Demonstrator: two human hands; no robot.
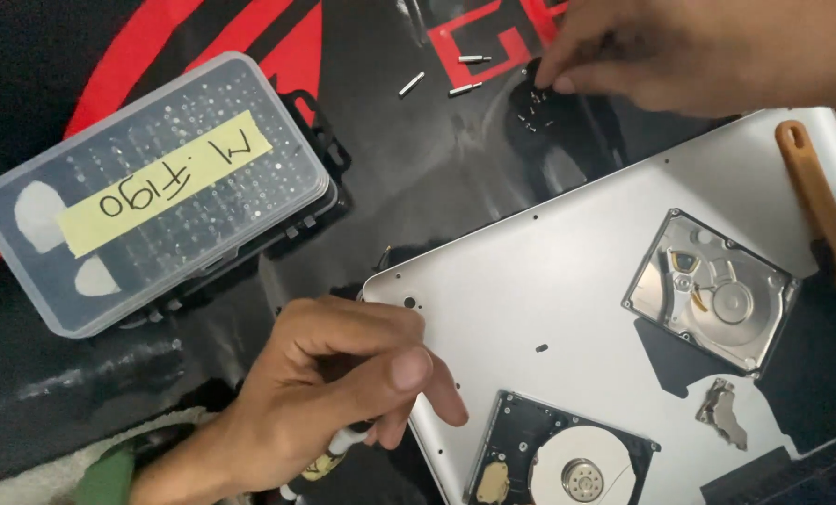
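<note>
Black bench mat (418, 178) with red markings, head view. Lower left: left hand (343, 393), fingers curled shut around a white-handled tool (348, 440). Upper right: right hand (680, 47), fingertips pinched on small dark screws (535, 98); loose silver bits (441, 79) just beside. Silver laptop panel (567, 281) carries two opened hard drives (712, 290) and a wooden-handled brush (815, 201). Clear plastic bit case (156, 187), upper left.

Silver laptop panel (567, 271): matt brushed metal, smooth. Two opened hard drives (712, 290) (563, 458): mirror-glossy platters in metal frames. Bit case (156, 192): clear plastic, yellow paper label. Brush handle (815, 201): smooth wood. Mat (418, 178): black, slightly glossy. Loose screws (441, 79): shiny metal.
</note>
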